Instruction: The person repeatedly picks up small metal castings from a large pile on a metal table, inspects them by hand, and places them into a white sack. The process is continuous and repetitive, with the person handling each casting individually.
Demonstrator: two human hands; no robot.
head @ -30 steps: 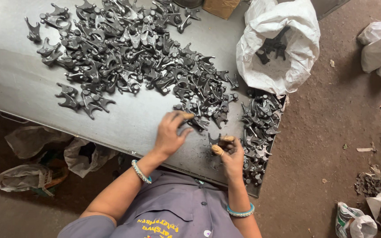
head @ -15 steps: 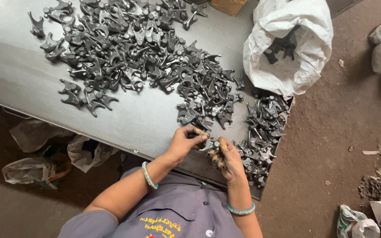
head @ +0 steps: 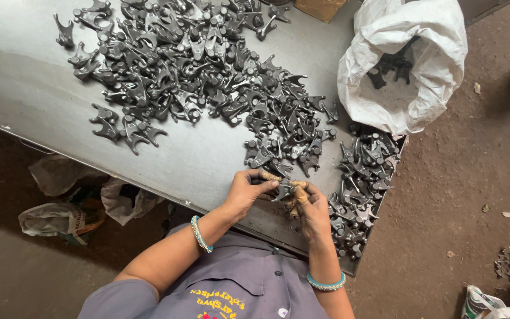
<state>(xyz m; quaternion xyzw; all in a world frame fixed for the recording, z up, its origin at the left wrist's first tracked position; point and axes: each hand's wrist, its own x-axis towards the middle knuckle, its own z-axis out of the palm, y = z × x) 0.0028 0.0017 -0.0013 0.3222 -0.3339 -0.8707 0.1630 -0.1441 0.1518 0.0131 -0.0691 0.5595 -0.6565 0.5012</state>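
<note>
Now both hands meet at the bench [head: 42, 77] edge: the left hand [head: 244, 190], off the pile [head: 208, 65] a second ago, joins the right hand [head: 311, 210], both apparently pinching one dark forked casting [head: 283, 190] between fingertips.

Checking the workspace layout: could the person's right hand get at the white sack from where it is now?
Probably yes. The right hand is busy holding a small dark metal part together with the left hand, but only low piled parts lie between it and the open-mouthed white sack.
</note>
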